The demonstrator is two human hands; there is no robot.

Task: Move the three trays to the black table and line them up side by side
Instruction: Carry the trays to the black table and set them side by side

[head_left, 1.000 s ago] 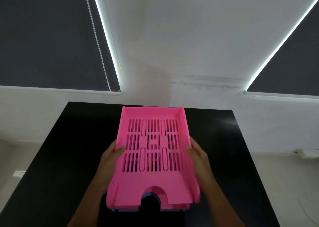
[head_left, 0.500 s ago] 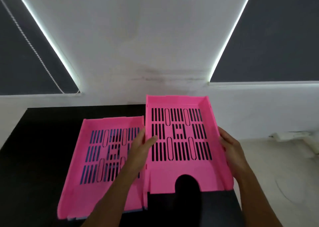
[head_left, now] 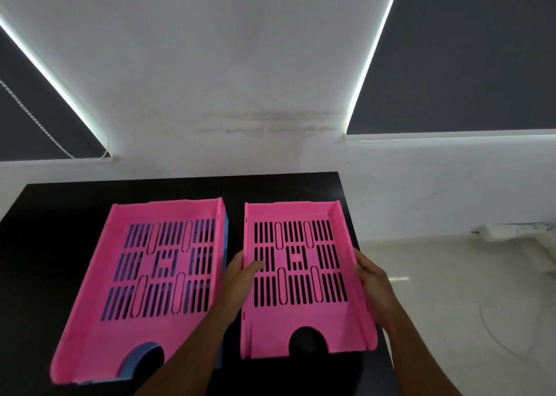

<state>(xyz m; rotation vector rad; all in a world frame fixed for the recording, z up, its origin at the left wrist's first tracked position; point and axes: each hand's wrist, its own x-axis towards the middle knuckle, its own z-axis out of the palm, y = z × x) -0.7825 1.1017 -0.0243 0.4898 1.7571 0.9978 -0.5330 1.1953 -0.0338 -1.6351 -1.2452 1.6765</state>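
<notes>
Both hands, left (head_left: 240, 278) and right (head_left: 374, 281), gripped the right pink tray (head_left: 301, 329) on the black table (head_left: 45, 245); beside it, another pink tray (head_left: 99, 329) sat stacked on a blue tray (head_left: 141, 356).

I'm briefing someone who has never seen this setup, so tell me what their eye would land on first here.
Two bright pink slotted trays on the black table grab the eye. The right pink tray is gripped at its sides by the left hand and the right hand, near the table's right edge. The left pink tray sits stacked on a blue tray that peeks out beneath it.
</notes>
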